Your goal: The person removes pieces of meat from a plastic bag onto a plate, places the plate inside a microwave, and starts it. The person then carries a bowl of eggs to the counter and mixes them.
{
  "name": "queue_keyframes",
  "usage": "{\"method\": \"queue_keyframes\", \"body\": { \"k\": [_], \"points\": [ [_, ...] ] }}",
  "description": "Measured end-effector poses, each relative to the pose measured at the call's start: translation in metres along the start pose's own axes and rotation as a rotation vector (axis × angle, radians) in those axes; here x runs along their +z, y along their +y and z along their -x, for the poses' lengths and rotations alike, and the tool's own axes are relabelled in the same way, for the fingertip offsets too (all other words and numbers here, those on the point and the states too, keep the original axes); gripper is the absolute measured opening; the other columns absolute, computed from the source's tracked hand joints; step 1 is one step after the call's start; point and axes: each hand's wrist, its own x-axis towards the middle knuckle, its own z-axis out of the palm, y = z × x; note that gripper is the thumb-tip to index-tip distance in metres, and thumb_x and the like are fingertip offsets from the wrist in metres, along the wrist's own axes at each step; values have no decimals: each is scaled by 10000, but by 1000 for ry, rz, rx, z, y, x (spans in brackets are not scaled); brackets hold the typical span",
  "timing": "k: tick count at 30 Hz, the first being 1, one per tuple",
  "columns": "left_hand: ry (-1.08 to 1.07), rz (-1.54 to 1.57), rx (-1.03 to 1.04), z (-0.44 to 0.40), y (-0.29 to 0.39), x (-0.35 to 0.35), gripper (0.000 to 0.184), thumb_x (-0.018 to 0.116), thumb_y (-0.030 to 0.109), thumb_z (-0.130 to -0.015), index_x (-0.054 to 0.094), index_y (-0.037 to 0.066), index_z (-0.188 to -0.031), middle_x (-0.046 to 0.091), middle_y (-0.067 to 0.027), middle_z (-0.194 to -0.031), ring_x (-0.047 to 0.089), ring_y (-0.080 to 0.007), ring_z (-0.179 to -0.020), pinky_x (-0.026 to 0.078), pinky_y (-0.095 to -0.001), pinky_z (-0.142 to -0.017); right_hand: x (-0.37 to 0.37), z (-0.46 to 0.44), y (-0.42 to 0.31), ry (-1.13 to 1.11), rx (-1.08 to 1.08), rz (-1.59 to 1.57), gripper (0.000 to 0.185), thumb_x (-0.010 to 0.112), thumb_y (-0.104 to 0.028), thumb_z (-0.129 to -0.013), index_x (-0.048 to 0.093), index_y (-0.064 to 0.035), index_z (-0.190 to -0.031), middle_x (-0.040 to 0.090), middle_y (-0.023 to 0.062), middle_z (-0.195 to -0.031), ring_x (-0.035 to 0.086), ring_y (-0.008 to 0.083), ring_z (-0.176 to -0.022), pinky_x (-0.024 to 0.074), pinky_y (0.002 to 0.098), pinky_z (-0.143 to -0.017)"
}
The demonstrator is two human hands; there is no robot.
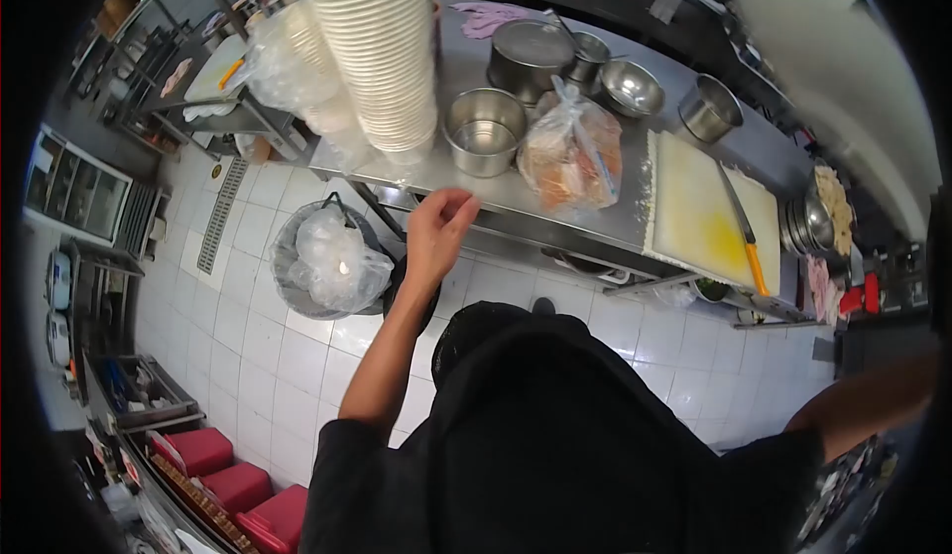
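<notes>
My left hand (439, 225) hovers just in front of the steel table's near edge, with its fingers loosely curled together and nothing visible in them. Closest to it on the table is an open steel pot (485, 132). To the right of that pot sits a knotted clear plastic bag (572, 152) with orange-pink food inside. A tall stack of white paper bowls (372, 53) rises to the left of the pot. My right arm (868, 405) stretches out to the right, and its hand is beyond the visible picture.
An orange-handled knife (744, 227) lies on a yellow-stained white cutting board (694, 192). Behind are a lidded pot (531, 58), a steel bowl (632, 88) and another pot (711, 108). A lined trash bin (297, 286) stands on the tiled floor, and red bins (238, 490) are lower left.
</notes>
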Motion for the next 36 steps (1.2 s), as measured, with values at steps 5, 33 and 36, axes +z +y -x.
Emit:
{"method": "queue_keyframes", "body": {
  "k": [5, 33, 36],
  "points": [
    [-85, -118, 280, -69, 34, 76, 225, 674, 188, -776, 641, -9, -878, 630, -68, -735, 581, -118, -663, 461, -259, -611, 94, 120, 42, -150, 686, 216, 230, 670, -62, -728, 588, 15, -929, 626, 114, -866, 587, 197, -755, 443, 325, -660],
    [204, -236, 180, -110, 14, 188, 262, 658, 87, -676, 638, -19, -914, 636, -187, -853, 624, -311, -793, 490, -363, -726, 363, 65, 150, -249, 446, -661, 473, 622, -149, -766, 489, -35, -1206, 560, 173, -1137, 600, 297, -898, 457, 342, -769],
    [151, -246, 160, -112, 15, 183, 254, 655, 81, -675, 639, -21, -907, 633, -190, -837, 626, -308, -762, 485, -363, -695, 405, 35, 161, -421, 457, -612, 365, 639, -152, -740, 588, -23, -1077, 632, 156, -955, 616, 290, -795, 469, 334, -719]
  ]
}}
